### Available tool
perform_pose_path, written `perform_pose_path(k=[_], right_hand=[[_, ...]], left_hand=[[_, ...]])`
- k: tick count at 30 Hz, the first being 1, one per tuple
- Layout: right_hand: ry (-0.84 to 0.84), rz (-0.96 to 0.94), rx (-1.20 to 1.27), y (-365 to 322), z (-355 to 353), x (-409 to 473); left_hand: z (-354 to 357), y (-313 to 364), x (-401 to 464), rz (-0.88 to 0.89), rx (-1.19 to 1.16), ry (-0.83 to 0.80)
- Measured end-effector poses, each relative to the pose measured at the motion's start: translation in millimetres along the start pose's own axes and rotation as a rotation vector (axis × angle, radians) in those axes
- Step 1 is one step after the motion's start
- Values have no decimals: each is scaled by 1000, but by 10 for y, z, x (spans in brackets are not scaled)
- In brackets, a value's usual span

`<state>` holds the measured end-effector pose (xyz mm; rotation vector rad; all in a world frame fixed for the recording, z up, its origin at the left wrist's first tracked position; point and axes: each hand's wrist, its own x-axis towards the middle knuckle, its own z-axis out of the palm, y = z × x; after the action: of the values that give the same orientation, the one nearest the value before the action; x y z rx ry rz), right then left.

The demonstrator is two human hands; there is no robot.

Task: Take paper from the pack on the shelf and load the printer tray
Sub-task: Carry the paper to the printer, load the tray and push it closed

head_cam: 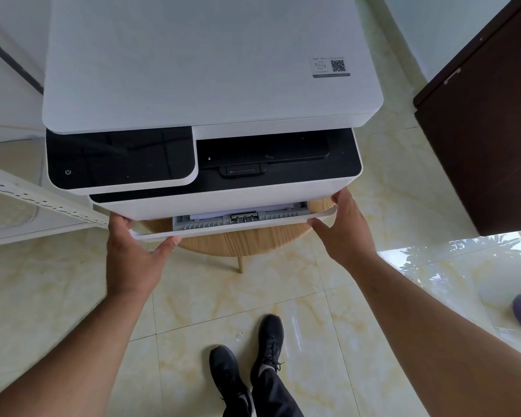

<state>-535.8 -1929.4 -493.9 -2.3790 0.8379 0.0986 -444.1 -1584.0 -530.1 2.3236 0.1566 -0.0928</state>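
My left hand [133,251] and right hand [348,227] clamp the printer tray [232,228] at its front corners; it feels light, rigid plastic.

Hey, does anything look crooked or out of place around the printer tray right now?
Nothing looks damaged. The paper tray is only partly out of the printer, held at its ends by the left hand and right hand. It looks a little slanted, though the wide lens may cause that.
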Motion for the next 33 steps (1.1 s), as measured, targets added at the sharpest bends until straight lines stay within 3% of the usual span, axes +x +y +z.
perform_pose_path(k=[23,33], right_hand=[[-10,17,54,-1,-15,52],[75,73,144,-69,57,130]], left_hand=[[16,-21,62,35,-54,8],[128,7,125,4,-101,108]])
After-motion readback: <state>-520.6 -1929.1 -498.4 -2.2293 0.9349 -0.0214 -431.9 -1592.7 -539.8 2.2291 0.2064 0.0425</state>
